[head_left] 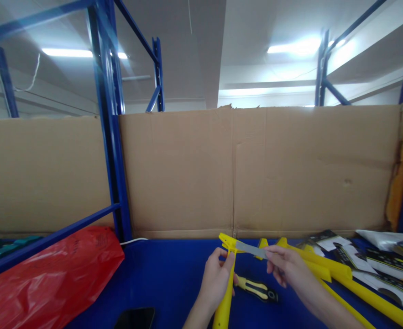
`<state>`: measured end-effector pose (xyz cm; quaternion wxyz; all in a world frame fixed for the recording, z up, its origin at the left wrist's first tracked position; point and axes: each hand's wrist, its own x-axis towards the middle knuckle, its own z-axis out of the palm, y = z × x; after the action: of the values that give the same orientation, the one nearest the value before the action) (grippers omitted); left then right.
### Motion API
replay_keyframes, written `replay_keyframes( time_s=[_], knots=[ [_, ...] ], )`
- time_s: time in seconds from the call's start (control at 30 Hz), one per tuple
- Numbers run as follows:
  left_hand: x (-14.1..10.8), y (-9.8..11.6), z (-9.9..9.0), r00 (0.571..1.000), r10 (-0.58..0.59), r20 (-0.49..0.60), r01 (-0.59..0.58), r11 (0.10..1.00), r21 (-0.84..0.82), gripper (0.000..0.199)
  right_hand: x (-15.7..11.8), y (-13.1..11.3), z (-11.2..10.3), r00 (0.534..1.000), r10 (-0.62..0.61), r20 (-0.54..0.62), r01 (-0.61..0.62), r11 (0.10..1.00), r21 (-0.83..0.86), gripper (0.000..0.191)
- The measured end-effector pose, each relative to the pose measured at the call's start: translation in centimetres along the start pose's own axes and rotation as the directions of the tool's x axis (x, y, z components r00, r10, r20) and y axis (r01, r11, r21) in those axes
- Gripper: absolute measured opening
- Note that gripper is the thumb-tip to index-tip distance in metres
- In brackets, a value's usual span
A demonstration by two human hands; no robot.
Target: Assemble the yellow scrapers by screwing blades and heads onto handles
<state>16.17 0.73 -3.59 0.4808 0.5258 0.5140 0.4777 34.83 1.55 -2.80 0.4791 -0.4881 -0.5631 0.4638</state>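
Observation:
My left hand [215,276] is wrapped round a yellow tube-like handle [224,306] just below its forked yellow head [229,242]. Between the thumb and fingers of my right hand [283,262] is the outer end of a flat grey blade [254,250]. The blade's other end meets the yellow head; whether it is fixed there I cannot tell. Behind my left hand, on the blue surface, lies a hand tool with a yellow and black grip [256,289]; its front end is hidden.
More yellow handles [368,292] lie at the right, near black and white packages [353,258]. A red plastic bag [67,269] is at the left, and a dark phone-like object [135,318] at the front edge. Cardboard [180,173] and a blue rack post [114,160] rise behind the blue tabletop [174,269].

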Motion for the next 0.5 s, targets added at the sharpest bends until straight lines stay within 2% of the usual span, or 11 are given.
replay_keyframes(
  time_s=[0.23,0.5],
  knots=[
    [-0.7,0.5,0.5,0.995,-0.015,0.100,0.013,1.000,0.023,0.056,0.5,0.8,0.4,0.998,0.027,0.051,-0.026,0.999,-0.036,0.037],
    [-1.1,0.4,1.0,0.970,0.025,0.242,-0.014,0.999,-0.047,0.057,0.6,1.3,0.9,0.993,0.072,0.096,-0.068,0.997,-0.037,0.035]
  ],
)
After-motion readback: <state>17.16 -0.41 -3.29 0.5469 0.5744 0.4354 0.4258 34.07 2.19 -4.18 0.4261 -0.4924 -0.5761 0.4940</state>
